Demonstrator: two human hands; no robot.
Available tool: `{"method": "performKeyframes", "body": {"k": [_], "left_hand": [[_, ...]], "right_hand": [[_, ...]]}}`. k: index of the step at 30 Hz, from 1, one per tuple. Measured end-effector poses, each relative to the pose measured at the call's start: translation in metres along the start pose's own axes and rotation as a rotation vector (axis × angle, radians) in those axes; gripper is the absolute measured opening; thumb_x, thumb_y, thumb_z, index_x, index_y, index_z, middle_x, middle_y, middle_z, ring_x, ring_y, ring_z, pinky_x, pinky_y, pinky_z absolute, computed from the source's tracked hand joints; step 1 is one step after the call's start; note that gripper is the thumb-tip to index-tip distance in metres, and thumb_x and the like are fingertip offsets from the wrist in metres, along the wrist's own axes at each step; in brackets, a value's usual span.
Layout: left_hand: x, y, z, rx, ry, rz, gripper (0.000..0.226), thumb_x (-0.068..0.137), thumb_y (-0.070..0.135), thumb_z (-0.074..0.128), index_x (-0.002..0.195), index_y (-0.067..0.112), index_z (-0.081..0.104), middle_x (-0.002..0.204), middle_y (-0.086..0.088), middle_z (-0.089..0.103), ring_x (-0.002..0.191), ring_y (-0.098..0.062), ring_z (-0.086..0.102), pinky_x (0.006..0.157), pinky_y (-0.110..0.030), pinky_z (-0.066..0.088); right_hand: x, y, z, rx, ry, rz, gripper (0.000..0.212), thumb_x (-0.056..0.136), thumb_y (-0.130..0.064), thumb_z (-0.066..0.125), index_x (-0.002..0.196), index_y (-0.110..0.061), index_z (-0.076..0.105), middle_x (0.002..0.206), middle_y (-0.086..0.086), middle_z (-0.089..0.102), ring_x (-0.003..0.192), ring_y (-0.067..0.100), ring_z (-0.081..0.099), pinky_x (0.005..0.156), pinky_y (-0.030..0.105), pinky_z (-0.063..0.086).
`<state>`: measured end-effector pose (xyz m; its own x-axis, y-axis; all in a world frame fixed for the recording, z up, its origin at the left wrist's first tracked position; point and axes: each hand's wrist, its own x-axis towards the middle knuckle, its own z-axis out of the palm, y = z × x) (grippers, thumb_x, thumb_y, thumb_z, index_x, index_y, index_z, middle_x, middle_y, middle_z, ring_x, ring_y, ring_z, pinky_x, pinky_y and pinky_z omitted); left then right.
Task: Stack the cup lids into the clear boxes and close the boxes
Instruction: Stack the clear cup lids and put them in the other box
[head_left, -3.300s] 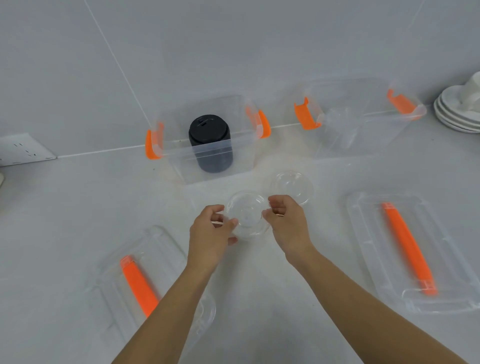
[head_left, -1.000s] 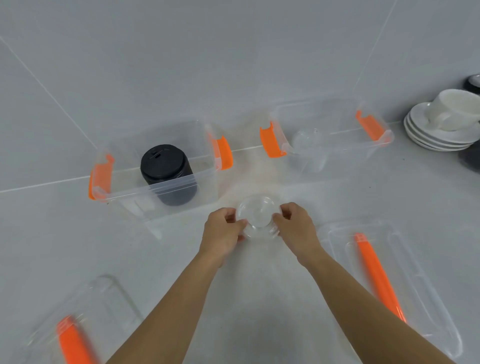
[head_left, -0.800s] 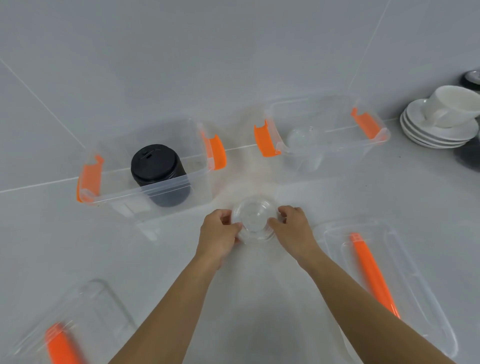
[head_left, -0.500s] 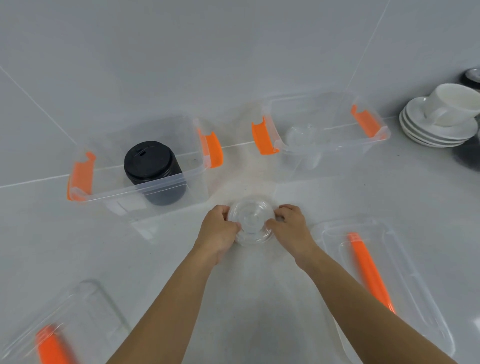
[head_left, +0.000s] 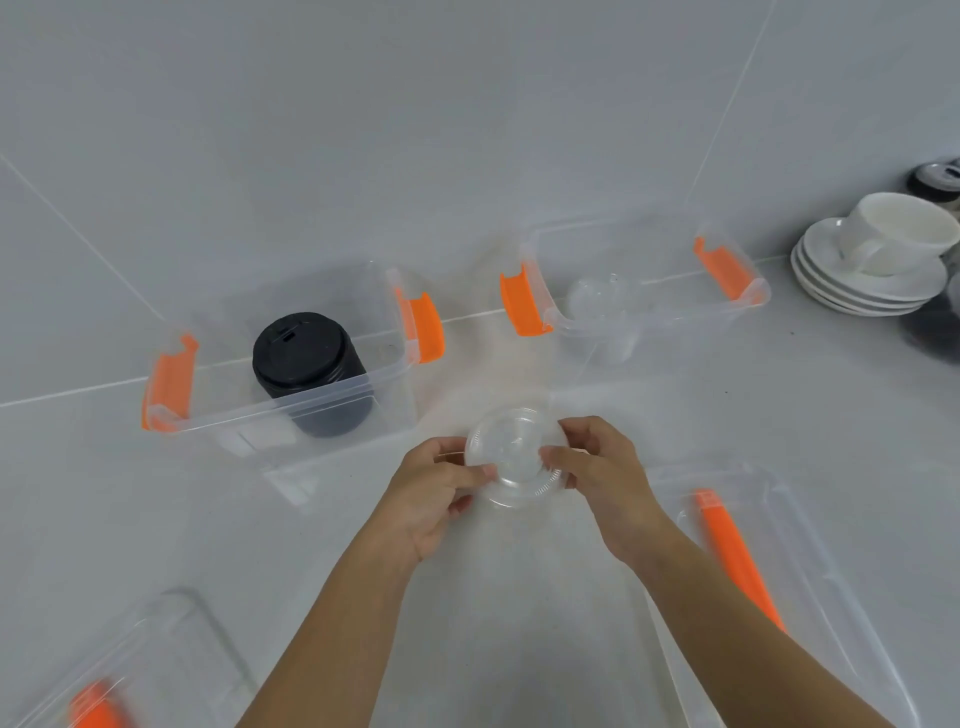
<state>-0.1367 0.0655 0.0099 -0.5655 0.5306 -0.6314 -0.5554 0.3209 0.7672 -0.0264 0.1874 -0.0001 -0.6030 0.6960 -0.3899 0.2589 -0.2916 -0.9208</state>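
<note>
Both hands hold a small stack of clear cup lids (head_left: 514, 460) just above the counter, in front of the two boxes. My left hand (head_left: 434, 486) pinches its left edge and my right hand (head_left: 597, 470) grips its right edge. The left clear box (head_left: 395, 382), with orange latches, is open and holds a tall stack of black lids (head_left: 306, 369). The right clear box (head_left: 649, 319) is open too, with a stack of clear lids (head_left: 597, 304) inside near its left end.
A box cover with an orange handle (head_left: 737, 561) lies at the right beside my right forearm. A second cover (head_left: 130, 670) lies at the bottom left. White saucers with a cup (head_left: 878, 260) stand at the far right by the wall.
A second clear lid lay on the counter 3.3 s ago; now it is no longer there. The view has shifted left and both hands have lifted the clear lids slightly.
</note>
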Motion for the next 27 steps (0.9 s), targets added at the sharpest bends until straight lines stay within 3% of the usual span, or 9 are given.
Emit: {"method": "performKeyframes", "body": {"k": [5, 11, 16, 19, 22, 27], "left_hand": [[-0.005, 0.013, 0.015, -0.011, -0.020, 0.123, 0.034, 0.076, -0.006, 0.069, 0.106, 0.006, 0.058, 0.111, -0.020, 0.063, 0.097, -0.030, 0.062, 0.095, -0.044, 0.051], [-0.012, 0.055, 0.046, 0.057, -0.023, 0.293, 0.035, 0.072, -0.003, 0.074, 0.100, 0.013, 0.059, 0.111, -0.016, 0.062, 0.103, -0.032, 0.063, 0.094, -0.044, 0.052], [-0.012, 0.097, 0.080, 0.075, -0.029, 0.419, 0.033, 0.075, -0.001, 0.072, 0.103, 0.011, 0.059, 0.111, -0.016, 0.062, 0.102, -0.030, 0.063, 0.095, -0.043, 0.051], [-0.006, 0.121, 0.098, 0.091, -0.020, 0.425, 0.039, 0.078, 0.000, 0.070, 0.114, 0.004, 0.057, 0.116, -0.020, 0.063, 0.097, -0.030, 0.064, 0.089, -0.039, 0.054], [0.005, 0.139, 0.117, 0.091, -0.004, 0.387, 0.040, 0.079, 0.000, 0.069, 0.117, 0.002, 0.056, 0.114, -0.016, 0.064, 0.088, -0.025, 0.066, 0.080, -0.037, 0.057], [0.031, 0.158, 0.142, 0.124, 0.049, 0.294, 0.009, 0.084, -0.001, 0.063, 0.089, 0.005, 0.061, 0.097, -0.014, 0.066, 0.091, -0.028, 0.064, 0.083, -0.042, 0.057]], "right_hand": [[0.002, -0.018, -0.015, 0.078, 0.005, -0.064, 0.024, 0.076, 0.002, 0.065, 0.099, -0.004, 0.065, 0.091, 0.007, 0.067, 0.085, 0.025, 0.062, 0.075, 0.039, 0.050], [0.009, -0.061, -0.042, 0.124, -0.019, -0.180, 0.027, 0.077, 0.003, 0.063, 0.104, -0.001, 0.065, 0.100, 0.015, 0.069, 0.089, 0.028, 0.064, 0.076, 0.039, 0.052], [0.024, -0.107, -0.065, 0.152, -0.028, -0.273, 0.027, 0.078, 0.002, 0.062, 0.105, -0.001, 0.064, 0.096, 0.013, 0.066, 0.083, 0.025, 0.062, 0.070, 0.034, 0.048], [0.039, -0.133, -0.077, 0.097, -0.060, -0.301, 0.023, 0.081, 0.000, 0.061, 0.103, 0.001, 0.065, 0.091, 0.013, 0.065, 0.082, 0.024, 0.061, 0.073, 0.035, 0.051], [0.057, -0.152, -0.087, 0.011, -0.070, -0.288, 0.022, 0.081, 0.001, 0.059, 0.100, 0.010, 0.065, 0.087, 0.016, 0.062, 0.081, 0.026, 0.058, 0.088, 0.045, 0.052], [0.092, -0.167, -0.095, -0.080, -0.088, -0.237, 0.033, 0.080, -0.002, 0.059, 0.104, 0.021, 0.054, 0.085, 0.015, 0.056, 0.078, 0.025, 0.053, 0.092, 0.047, 0.050]]}}
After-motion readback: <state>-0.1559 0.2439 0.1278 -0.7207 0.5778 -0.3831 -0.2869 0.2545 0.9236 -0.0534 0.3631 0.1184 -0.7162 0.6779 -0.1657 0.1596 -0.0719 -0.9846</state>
